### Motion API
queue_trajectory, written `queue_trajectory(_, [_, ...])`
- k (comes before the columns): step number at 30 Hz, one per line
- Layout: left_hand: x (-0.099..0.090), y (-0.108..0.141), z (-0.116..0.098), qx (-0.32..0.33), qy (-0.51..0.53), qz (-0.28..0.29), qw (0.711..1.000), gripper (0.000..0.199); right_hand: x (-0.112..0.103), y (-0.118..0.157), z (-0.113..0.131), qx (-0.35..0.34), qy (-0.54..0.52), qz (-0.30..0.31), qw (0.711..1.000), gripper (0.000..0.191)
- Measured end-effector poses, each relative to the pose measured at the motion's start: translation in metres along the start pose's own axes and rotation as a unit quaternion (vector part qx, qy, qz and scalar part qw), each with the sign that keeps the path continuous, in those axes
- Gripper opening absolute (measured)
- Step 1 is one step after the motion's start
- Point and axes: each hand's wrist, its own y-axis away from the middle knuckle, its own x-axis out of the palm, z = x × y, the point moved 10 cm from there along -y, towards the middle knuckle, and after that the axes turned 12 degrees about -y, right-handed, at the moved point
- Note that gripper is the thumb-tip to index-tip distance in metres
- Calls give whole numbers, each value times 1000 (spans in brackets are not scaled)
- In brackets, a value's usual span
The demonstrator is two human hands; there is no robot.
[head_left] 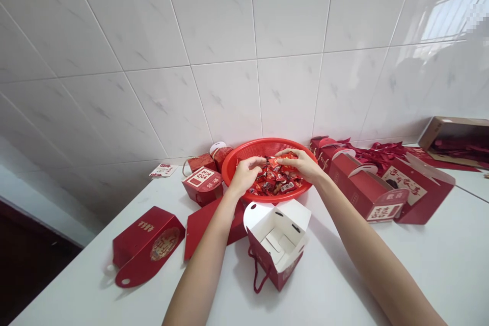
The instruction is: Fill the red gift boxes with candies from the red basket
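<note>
A red plastic basket [282, 142] holds many small wrapped candies [273, 183], mostly red. Over its left side is my left hand [248, 172], fingers bent and thumb near the fingertips; what lies between them is too small to name. My right hand [300, 164] is over the right side of the basket, its fingers closed on red wrapped candy. In front of the basket stands an open red box [275, 247] with a white inside and a dark red cord handle. Its flaps are spread and its inside shows no candy.
Red boxes [147, 244] and a flat red piece [206, 226] lie at the left. Several red gift boxes [359, 188] stand at the right, beside dark red ribbons [385, 155] and a brown carton [439, 135]. A tiled wall [229, 97] rises behind the table.
</note>
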Motion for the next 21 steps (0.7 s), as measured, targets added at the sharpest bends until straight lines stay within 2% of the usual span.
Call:
queue_trajectory(3, [11,3,1,-30,34,50,998,22,3,0,-1,-1,33,15,999,34])
queue_trajectory(6, [22,6,1,-35,32,106,993,34,8,2,-1,1,48,36,998,35])
queue_trajectory(8, [25,7,-1,-24,33,124,991,41,11,3,1,-6,42,49,998,36])
queue_trajectory(13, [18,4,-1,-1,30,93,995,46,17,4,5,-17,35,73,997,38])
queue_trajectory(18, [8,0,1,13,47,39,998,40,9,1,-3,11,47,36,998,41])
queue_trajectory(21, [6,-1,3,14,56,33,998,36,6,1,-7,29,76,18,997,44])
